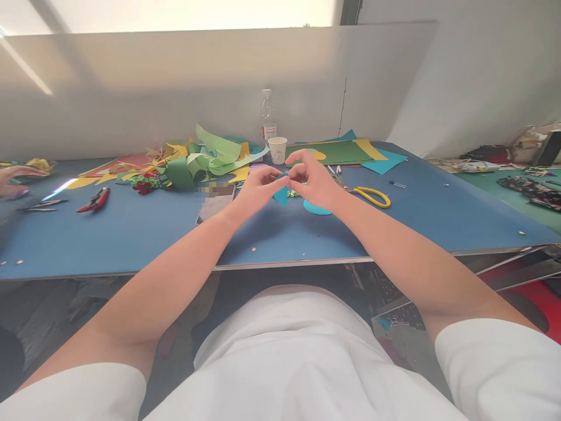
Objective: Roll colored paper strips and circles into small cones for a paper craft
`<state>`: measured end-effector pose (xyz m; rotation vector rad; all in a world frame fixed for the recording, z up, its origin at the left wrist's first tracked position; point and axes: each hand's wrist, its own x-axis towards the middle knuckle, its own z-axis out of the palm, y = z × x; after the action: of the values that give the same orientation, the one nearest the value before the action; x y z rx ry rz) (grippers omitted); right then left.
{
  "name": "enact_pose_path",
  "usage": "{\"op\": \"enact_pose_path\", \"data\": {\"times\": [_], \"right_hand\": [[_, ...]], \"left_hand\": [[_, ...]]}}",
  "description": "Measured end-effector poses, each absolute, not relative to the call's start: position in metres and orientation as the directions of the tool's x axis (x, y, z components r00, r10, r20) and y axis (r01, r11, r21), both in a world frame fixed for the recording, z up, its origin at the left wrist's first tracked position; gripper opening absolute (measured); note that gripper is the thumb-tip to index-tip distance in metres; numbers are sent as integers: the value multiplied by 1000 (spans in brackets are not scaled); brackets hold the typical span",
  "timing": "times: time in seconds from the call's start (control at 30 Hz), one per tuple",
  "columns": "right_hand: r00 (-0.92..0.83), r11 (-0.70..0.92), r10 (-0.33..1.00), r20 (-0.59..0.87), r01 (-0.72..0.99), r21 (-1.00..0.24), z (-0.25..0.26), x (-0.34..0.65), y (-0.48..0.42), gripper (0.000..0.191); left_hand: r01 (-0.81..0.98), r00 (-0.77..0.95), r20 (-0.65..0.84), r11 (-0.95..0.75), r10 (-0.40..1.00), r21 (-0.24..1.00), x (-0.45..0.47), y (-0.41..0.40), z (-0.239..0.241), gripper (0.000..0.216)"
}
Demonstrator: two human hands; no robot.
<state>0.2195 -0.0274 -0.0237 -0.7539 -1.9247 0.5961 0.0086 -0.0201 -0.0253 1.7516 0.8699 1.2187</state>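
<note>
A small piece of blue paper [281,195] is pinched between my two hands, held above the table's middle. My left hand [259,188] closes on its left side, thumb and fingers together. On the other side my right hand [310,177] grips it with the fingertips, the index finger bent above. The fingers hide part of the paper, so its full shape cannot be made out. Below and behind my right hand lies a blue paper disc [316,208]. Scissors with yellow handles [372,196] rest just right of that hand.
Paper scraps [210,155] heap at the back left, near red-handled pliers [94,200] and a phone-like flat object [217,204]. A paper cup [277,151] and a plastic bottle [269,117] stand behind my hands. Coloured sheets [342,152] lie back right. Another person's hand [17,178] is at far left.
</note>
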Motion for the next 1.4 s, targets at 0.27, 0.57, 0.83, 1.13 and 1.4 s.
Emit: {"op": "enact_pose_path", "data": {"times": [0.27, 0.57, 0.83, 1.13, 1.4], "right_hand": [[-402, 670, 734, 547, 299, -680, -22, 218, -33, 41], [-586, 638, 735, 342, 424, -643, -17, 219, -40, 43], [-309, 595, 804, 508, 400, -697, -14, 213, -39, 12], [-320, 688, 723, 612, 416, -595, -16, 213, -35, 12], [-354, 665, 744, 567, 474, -577, -12, 211, -39, 15]], "left_hand": [[153, 290, 439, -494, 850, 856, 12, -29, -21, 18], [-170, -71, 444, -449, 893, 877, -12, -2, -12, 31], [-143, 93, 387, -372, 917, 917, -9, -14, -17, 26], [-86, 221, 344, -333, 912, 939, 7, -25, -20, 26], [16, 236, 449, -465, 862, 885, 12, -31, -19, 23]]}}
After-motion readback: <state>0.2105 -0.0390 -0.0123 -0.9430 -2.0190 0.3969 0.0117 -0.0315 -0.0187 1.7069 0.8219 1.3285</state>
